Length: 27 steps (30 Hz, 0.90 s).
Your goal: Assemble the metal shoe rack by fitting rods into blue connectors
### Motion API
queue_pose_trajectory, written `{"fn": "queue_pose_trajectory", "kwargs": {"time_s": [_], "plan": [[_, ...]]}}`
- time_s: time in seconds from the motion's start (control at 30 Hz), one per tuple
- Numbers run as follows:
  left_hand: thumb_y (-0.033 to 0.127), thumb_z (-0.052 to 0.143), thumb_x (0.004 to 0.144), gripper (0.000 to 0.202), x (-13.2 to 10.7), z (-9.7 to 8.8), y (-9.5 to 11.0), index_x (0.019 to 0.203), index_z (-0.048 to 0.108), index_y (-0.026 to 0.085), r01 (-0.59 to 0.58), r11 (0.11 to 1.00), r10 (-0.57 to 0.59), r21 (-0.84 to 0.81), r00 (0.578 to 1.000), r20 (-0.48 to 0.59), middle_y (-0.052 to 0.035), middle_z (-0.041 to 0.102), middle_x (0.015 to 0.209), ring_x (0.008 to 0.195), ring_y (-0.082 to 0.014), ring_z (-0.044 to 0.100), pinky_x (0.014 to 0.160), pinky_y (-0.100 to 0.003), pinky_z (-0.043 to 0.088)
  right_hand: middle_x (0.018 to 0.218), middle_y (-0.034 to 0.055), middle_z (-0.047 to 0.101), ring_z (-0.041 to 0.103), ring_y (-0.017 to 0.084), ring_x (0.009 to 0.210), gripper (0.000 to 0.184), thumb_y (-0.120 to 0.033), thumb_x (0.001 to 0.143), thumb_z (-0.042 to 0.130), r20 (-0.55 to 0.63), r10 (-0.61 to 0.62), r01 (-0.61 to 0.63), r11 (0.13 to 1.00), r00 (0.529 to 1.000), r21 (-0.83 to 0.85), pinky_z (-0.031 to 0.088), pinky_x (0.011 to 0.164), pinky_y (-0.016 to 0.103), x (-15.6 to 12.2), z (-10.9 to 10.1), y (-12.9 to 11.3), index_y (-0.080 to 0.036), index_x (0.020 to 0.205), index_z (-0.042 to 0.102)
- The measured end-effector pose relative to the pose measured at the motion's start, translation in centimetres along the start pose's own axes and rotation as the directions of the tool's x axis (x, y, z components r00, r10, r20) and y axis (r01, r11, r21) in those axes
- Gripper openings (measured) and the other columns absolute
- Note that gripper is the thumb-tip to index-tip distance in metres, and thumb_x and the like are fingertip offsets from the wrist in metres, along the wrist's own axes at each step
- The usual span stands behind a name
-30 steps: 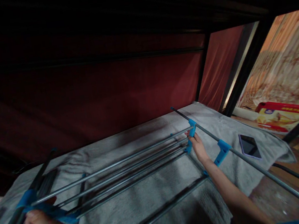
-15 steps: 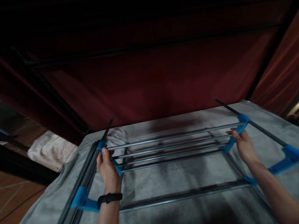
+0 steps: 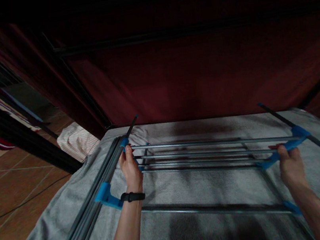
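Left hand (image 3: 131,167), right hand (image 3: 291,166), two blue brackets (image 3: 299,134) gripped

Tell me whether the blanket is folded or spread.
Spread: the blanket extends out on all sides beneath the frame, with creases at left.

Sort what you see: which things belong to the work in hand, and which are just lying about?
Belonging:
left hand, gripping
right hand, gripping
metal frame
blue connectors
tube bundle, probably

Lying about:
striped cloth
dark cord on floor
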<state>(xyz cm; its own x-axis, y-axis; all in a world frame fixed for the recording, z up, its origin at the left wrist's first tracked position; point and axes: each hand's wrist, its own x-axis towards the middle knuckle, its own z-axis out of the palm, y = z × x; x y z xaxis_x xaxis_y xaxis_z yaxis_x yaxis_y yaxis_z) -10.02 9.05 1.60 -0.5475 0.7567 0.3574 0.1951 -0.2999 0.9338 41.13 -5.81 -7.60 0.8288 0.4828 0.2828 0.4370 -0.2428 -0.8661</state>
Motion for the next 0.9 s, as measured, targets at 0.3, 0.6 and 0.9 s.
{"fn": "queue_pose_trajectory", "kwargs": {"time_s": [0.3, 0.6, 0.9], "plan": [[0.064, 0.055, 0.095, 0.047, 0.4, 0.1, -1.0, 0.097, 0.066, 0.019, -0.007, 1.0, 0.007, 0.019, 1.0, -0.002, -0.0055, 0.068, 0.099, 0.099, -0.0223, 0.062, 0.101, -0.037, 0.05, 0.119, 0.0087, 0.066, 0.059, 0.029, 0.117, 0.057, -0.07, 0.09, 0.049, -0.032, 0.062, -0.053, 0.973, 0.998, 0.227, 0.042, 0.109, 0.049, -0.9, 1.1, -1.8, -0.022, 0.119, 0.06], [0.043, 0.057, 0.087, 0.045, -0.9, -1.7, -6.9, 0.127, 0.064, 0.024, 0.245, 0.966, -0.247, -0.077, 0.969, -0.013, -0.0057, 0.069, 0.128, 0.118, -0.0238, 0.066, 0.103, -0.038, 0.054, 0.13, 0.0112, 0.066, 0.063, 0.026, 0.122, 0.066, -0.067, 0.09, 0.037, -0.013, 0.138, -0.13, 0.958, 0.99, 0.255, 0.051, 0.106, 0.042, -3.4, 1.8, 3.3, -0.021, 0.135, 0.053], [0.033, 0.068, 0.062, 0.03, -1.3, -3.2, -12.3, 0.09, 0.064, 0.024, 0.168, 0.891, -0.275, 0.422, 0.939, 0.207, -0.0045, 0.07, 0.086, 0.086, -0.0283, 0.067, 0.072, -0.039, 0.053, 0.101, 0.0083, 0.075, 0.07, 0.028, 0.099, 0.045, -0.04, 0.069, 0.053, 0.16, 0.017, -0.02, 1.0, 0.987, 0.018, 0.056, 0.097, 0.044, -4.8, 3.1, 7.4, -0.021, 0.109, 0.063]]}}
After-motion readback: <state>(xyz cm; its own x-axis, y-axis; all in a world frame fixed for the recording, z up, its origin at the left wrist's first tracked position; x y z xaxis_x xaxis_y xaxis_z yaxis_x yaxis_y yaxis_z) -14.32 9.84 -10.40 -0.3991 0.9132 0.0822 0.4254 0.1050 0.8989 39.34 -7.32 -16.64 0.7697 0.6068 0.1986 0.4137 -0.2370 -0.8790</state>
